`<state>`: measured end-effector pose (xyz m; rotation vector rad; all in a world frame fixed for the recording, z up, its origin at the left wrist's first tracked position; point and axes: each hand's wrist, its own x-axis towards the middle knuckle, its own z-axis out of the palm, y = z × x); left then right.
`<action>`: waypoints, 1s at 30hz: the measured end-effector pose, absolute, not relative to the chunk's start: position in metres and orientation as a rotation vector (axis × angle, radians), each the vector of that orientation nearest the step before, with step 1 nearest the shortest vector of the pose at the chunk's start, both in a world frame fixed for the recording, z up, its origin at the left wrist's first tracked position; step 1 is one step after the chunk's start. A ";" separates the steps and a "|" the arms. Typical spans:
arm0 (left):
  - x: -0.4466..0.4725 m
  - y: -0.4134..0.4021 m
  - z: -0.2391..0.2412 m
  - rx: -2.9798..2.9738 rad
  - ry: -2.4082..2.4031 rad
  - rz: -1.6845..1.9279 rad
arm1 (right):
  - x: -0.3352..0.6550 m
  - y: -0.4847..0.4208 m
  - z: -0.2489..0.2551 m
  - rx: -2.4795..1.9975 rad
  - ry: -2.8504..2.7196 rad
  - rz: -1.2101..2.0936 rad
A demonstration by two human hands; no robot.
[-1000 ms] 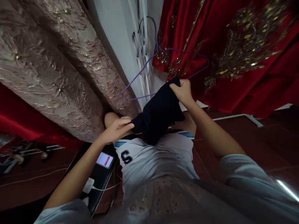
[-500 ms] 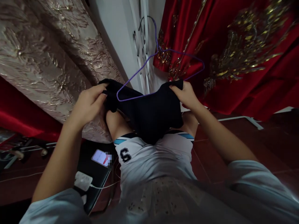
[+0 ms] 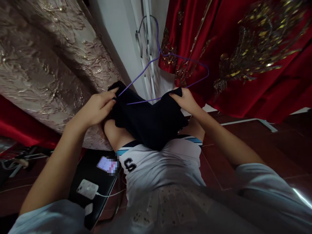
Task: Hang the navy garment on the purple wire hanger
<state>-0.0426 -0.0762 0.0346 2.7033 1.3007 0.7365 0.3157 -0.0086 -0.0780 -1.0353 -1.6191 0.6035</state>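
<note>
A dark garment (image 3: 153, 123), black or navy, is stretched between my two hands and hangs down over my thighs. At its left upper edge my left hand (image 3: 98, 107) pinches the cloth between thumb and fingers. My right hand (image 3: 187, 101) grips the right upper edge the same way. A purple wire hanger (image 3: 159, 53) leans beyond the garment, hook upward. Its left corner is hidden in the cloth near my left fingers, while its right corner lies outside, beyond my right hand. What kind of garment it is, I cannot tell.
A black seat (image 3: 80, 169) at my left carries a lit phone (image 3: 104, 164) and a white phone-like device (image 3: 87, 189) with a cable. Red fabric with gold sequins (image 3: 229, 58) hangs at right, pale embossed fabric (image 3: 60, 65) at left. A white rack foot (image 3: 266, 125) stands on the tiles.
The hanger's left corner, which lay in front of the cloth, is now covered by it. My left hand has shifted slightly right and my right hand slightly left, bringing the garment's edges closer together.
</note>
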 end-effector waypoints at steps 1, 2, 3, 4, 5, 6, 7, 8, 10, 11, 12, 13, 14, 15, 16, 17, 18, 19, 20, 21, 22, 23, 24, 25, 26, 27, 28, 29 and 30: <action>-0.034 -0.076 0.039 2.754 1.307 0.776 | 0.311 -0.013 -0.077 -1.014 -1.651 0.641; -0.024 -0.074 0.042 2.791 1.299 0.832 | 0.305 -0.019 -0.075 -0.991 -1.677 0.686; -0.013 -0.071 0.044 2.819 1.278 0.910 | 0.298 -0.025 -0.072 -0.969 -1.698 0.730; -0.002 -0.065 0.045 2.830 1.260 1.005 | 0.292 -0.032 -0.070 -0.950 -1.721 0.767; 0.007 -0.057 0.044 2.822 1.254 1.108 | 0.287 -0.039 -0.067 -0.930 -1.751 0.787; 0.013 -0.048 0.042 2.799 1.258 1.204 | 0.284 -0.047 -0.064 -0.907 -1.780 0.785; 0.016 -0.038 0.038 2.772 1.262 1.285 | 0.283 -0.054 -0.062 -0.889 -1.801 0.766; 0.017 -0.028 0.034 2.752 1.263 1.344 | 0.286 -0.060 -0.059 -0.877 -1.803 0.722; 0.009 -0.012 0.028 2.750 1.260 1.376 | 0.304 -0.069 -0.053 -0.880 -1.715 0.568; 0.003 -0.007 0.026 2.769 1.249 1.363 | 0.318 -0.073 -0.050 -0.894 -1.628 0.469; -0.003 -0.003 0.025 2.782 1.241 1.355 | 0.334 -0.075 -0.047 -0.911 -1.533 0.370; -0.009 -0.001 0.025 2.783 1.234 1.351 | 0.352 -0.076 -0.042 -0.928 -1.460 0.306; -0.013 0.000 0.027 2.774 1.225 1.352 | 0.370 -0.076 -0.037 -0.953 -1.430 0.307; -0.015 0.000 0.028 2.762 1.218 1.354 | 0.386 -0.076 -0.031 -0.990 -1.445 0.384; -0.016 -0.001 0.030 2.755 1.213 1.364 | 0.398 -0.075 -0.024 -1.026 -1.495 0.530; -0.015 -0.002 0.031 2.751 1.219 1.375 | 0.405 -0.073 -0.016 -1.041 -1.544 0.708; -0.012 -0.004 0.032 2.755 1.229 1.387 | 0.406 -0.070 -0.009 -1.022 -1.570 0.878; -0.008 -0.006 0.032 2.761 1.241 1.396 | 0.401 -0.066 -0.002 -0.972 -1.562 1.005; -0.003 -0.010 0.031 2.764 1.261 1.407 | 0.390 -0.061 0.004 -0.904 -1.521 1.065; 0.001 -0.013 0.029 2.764 1.283 1.416 | 0.375 -0.055 0.008 -0.834 -1.472 1.063; 0.005 -0.016 0.028 2.759 1.302 1.425 | 0.359 -0.047 0.011 -0.799 -1.425 1.029; 0.008 -0.020 0.026 2.752 1.313 1.434 | 0.344 -0.040 0.011 -0.803 -1.411 0.962; 0.008 -0.022 0.025 2.740 1.317 1.446 | 0.333 -0.032 0.008 -0.828 -1.410 0.878; 0.008 -0.024 0.024 2.731 1.312 1.451 | 0.328 -0.025 0.004 -0.854 -1.398 0.790; 0.006 -0.025 0.024 2.728 1.303 1.450 | 0.329 -0.019 -0.003 -0.880 -1.386 0.704; 0.003 -0.025 0.025 2.740 1.294 1.441 | 0.337 -0.015 -0.010 -0.900 -1.368 0.636; -0.001 -0.023 0.025 2.761 1.296 1.431 | 0.349 -0.013 -0.018 -0.920 -1.352 0.597; -0.005 -0.021 0.026 2.790 1.306 1.417 | 0.364 -0.013 -0.024 -0.945 -1.348 0.593; -0.008 -0.018 0.027 2.817 1.317 1.406 | 0.380 -0.015 -0.029 -0.976 -1.363 0.621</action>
